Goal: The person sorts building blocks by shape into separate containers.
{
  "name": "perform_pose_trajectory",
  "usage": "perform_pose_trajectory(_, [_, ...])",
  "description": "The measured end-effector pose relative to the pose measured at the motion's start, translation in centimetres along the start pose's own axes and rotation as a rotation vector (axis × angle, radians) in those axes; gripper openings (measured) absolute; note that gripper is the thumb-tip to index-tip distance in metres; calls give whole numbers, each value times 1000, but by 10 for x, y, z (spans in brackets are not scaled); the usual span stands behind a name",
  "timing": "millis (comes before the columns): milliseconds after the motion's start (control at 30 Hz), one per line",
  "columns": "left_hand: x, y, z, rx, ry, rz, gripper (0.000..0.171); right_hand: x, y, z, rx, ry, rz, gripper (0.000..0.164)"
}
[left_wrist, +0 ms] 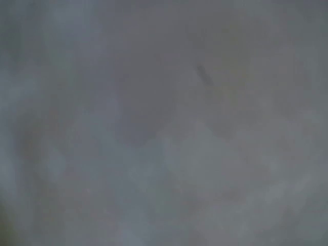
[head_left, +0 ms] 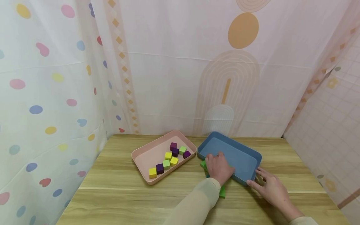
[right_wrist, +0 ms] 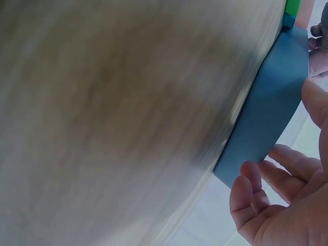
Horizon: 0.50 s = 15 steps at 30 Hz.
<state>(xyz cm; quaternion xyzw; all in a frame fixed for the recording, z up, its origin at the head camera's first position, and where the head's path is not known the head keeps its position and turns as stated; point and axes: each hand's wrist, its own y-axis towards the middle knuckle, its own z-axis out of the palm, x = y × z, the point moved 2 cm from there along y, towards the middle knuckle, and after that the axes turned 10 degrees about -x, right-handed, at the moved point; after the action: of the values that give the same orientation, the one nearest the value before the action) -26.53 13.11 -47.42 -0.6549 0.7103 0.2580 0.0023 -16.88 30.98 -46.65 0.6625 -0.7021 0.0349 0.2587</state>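
A shallow blue tray (head_left: 237,156) lies angled on the table, with my hands at its near side and right end. My left hand (head_left: 219,167) reaches over its near-left rim, fingers pointing down inside; I cannot tell what they hold. Partly hidden under that hand and forearm are bright green pieces (head_left: 222,192) with a teal part, beside the tray's outer wall. My right hand (head_left: 271,189) holds the tray's near right corner, the thumb at the near wall and the fingers around the end. In the right wrist view, the thumb (right_wrist: 313,100) meets the rim of the blue wall (right_wrist: 269,102).
To the left, a pink tray (head_left: 146,153) nearly meets the blue one. It holds several small cubes in yellow, light green and dark purple (head_left: 160,168). A patterned curtain (head_left: 168,78) hangs behind the wooden table (head_left: 126,200). The left wrist view is a grey blur.
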Motion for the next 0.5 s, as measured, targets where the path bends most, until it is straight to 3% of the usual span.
perform_pose_trajectory(267, [5, 5, -11, -42, -179, 20, 63, -1, 0, 1, -7, -7, -2, 87])
perform_pose_trajectory(500, [17, 15, -42, -20, -292, 100, 62, -1, 0, 1, 4, -2, 9, 87])
